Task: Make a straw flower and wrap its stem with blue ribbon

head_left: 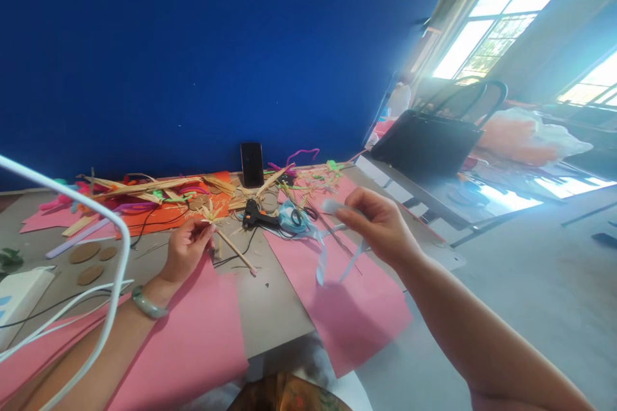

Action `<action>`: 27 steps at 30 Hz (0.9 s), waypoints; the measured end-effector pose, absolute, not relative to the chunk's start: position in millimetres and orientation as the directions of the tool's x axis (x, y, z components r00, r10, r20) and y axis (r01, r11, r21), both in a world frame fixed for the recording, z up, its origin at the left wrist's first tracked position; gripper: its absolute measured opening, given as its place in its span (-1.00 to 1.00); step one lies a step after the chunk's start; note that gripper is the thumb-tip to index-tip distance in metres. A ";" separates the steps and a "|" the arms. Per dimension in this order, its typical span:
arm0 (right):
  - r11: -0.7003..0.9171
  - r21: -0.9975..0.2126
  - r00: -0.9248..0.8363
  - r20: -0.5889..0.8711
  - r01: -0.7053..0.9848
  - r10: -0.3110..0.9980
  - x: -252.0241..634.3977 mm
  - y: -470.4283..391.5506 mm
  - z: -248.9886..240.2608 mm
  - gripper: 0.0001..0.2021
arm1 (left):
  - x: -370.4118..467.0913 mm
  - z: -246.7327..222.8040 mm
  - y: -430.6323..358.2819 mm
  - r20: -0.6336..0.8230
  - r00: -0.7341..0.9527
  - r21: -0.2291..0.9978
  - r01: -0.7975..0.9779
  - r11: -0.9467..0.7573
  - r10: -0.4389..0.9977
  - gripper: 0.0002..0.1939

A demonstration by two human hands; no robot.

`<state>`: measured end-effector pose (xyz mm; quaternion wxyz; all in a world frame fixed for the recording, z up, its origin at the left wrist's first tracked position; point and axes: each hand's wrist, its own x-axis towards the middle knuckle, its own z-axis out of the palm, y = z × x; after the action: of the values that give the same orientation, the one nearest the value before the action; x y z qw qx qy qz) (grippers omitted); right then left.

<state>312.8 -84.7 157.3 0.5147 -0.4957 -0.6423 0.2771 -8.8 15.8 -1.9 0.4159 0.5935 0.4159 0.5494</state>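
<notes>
My left hand (187,249), with a jade-coloured bangle at the wrist, pinches a small flower made of pale dried husk (211,212). Its straight stick stem (237,253) slants down to the right. Over the pink paper on the right, my right hand (380,223) is raised, thumb and fingers closed on a pale, translucent ribbon (321,264). Loose lengths of the ribbon hang below the fingers. Between the hands lie a black glue gun (258,214), a light blue crumpled wrapper (289,218) and dark scissor-like loops (310,212).
A phone (252,165) leans on the blue partition (207,58). Husk strips (144,188) and coloured pipe cleaners litter the table's back. Wooden discs (90,275) lie at left, near a white cable (126,244) crossing the view. A black bag (427,141) stands at right.
</notes>
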 end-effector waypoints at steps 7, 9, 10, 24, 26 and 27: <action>0.290 -0.846 -0.001 0.323 0.447 0.946 323.6 -66.8 127.7 -0.65 | -9.0 -4.8 17.0 0.320 0.060 0.947 0.016 -0.322 0.945 -0.84; 0.258 -0.834 -0.149 0.212 0.487 0.966 326.5 -66.9 120.6 -0.65 | -9.2 -5.7 17.2 0.322 0.061 0.946 0.011 -0.323 0.945 -0.84; 0.244 -0.825 -0.239 0.137 0.509 0.961 327.7 -68.1 118.3 -0.66 | -9.3 -6.1 17.3 0.322 0.061 0.946 0.009 -0.323 0.945 -0.84; 0.096 -0.245 -0.090 0.035 0.965 0.995 330.5 -66.1 98.0 -0.76 | -8.2 -3.3 15.9 0.291 0.049 0.957 -0.005 -0.291 0.956 -0.79; 0.019 -0.003 -0.019 -0.030 1.000 0.999 322.4 -57.1 83.9 -0.74 | -8.8 -3.2 15.9 0.301 0.055 0.953 0.001 -0.302 0.952 -0.81; 0.001 0.078 0.005 -0.069 0.997 0.998 319.0 -53.2 79.0 -0.78 | -9.1 -3.4 16.2 0.305 0.055 0.952 0.005 -0.306 0.951 -0.82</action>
<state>319.0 -53.2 79.0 -0.0520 -0.7068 -0.7055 -0.0032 -9.1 16.2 -3.4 0.4266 0.5879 0.4063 0.5543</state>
